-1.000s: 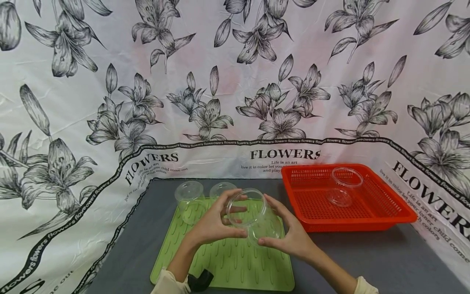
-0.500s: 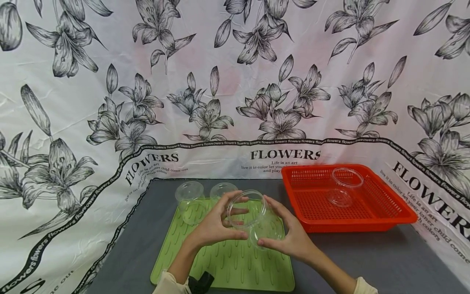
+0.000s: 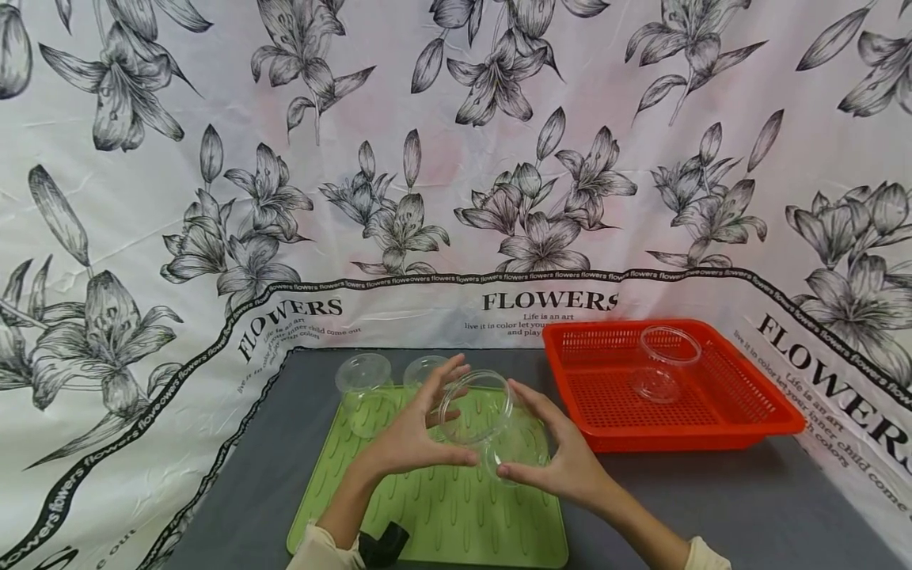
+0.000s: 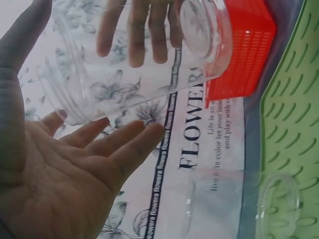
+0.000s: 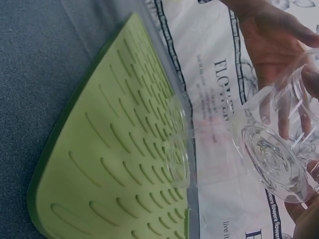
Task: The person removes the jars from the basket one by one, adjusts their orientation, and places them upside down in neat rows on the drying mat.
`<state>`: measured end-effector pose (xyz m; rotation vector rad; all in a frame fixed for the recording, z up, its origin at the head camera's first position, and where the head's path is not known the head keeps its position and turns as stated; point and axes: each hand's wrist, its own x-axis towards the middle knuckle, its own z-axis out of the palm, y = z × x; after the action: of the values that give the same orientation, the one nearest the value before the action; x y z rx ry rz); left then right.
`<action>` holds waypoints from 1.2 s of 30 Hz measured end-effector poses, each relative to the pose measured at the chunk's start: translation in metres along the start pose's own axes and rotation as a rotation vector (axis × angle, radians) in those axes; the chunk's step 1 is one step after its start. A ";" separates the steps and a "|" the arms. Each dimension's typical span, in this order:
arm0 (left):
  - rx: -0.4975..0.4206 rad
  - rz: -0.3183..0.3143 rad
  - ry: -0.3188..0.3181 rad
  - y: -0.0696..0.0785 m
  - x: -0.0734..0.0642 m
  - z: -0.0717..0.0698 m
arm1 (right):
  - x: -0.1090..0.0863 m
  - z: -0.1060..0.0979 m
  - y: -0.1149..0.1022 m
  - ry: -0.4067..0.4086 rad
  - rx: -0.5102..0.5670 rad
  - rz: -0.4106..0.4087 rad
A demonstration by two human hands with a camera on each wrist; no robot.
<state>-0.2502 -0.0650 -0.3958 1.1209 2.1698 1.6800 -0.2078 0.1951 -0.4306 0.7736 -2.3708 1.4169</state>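
Observation:
A clear plastic cup (image 3: 501, 434) is held up over the green mat (image 3: 463, 522), tilted with its wide rim toward the left hand. My right hand (image 3: 566, 451) grips it near the base, thumb below and fingers behind. My left hand (image 3: 409, 435) is beside the rim with its fingers spread and thumb apart. In the left wrist view, the left fingers (image 4: 119, 149) reach out loosely beneath the rim of the cup (image 4: 134, 59). The round, ringed base of the cup (image 5: 271, 159) faces the right wrist camera.
Two more clear cups stand at the mat's back left: one cup (image 3: 366, 392) in full view, another cup (image 3: 420, 369) partly behind the left hand. A red perforated basket (image 3: 598, 439) at the right contains a clear cup (image 3: 670, 348). Behind hangs a flower-printed cloth (image 3: 399, 174).
The left fingers have spread and drawn back a little from the cup's rim. The right hand and the cup stay almost where they were.

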 end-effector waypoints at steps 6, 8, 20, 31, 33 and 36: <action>0.177 0.000 0.054 0.010 0.002 -0.002 | 0.001 -0.001 0.001 0.002 -0.019 0.003; 0.236 0.006 0.062 0.012 0.003 -0.001 | 0.000 0.000 0.002 0.004 -0.040 0.004; 0.490 0.049 0.005 0.021 0.006 0.008 | -0.002 0.002 0.006 -0.007 -0.108 0.005; 0.554 0.077 -0.022 0.023 0.006 0.010 | -0.001 0.005 0.003 -0.007 -0.118 -0.009; 0.554 0.079 -0.025 0.024 0.006 0.010 | -0.002 0.005 0.002 -0.005 -0.120 -0.009; 0.562 0.073 -0.031 0.026 0.006 0.010 | -0.002 0.005 0.001 -0.002 -0.124 -0.010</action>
<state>-0.2373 -0.0516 -0.3746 1.3477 2.6929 1.0784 -0.2066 0.1918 -0.4340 0.7531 -2.4266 1.2519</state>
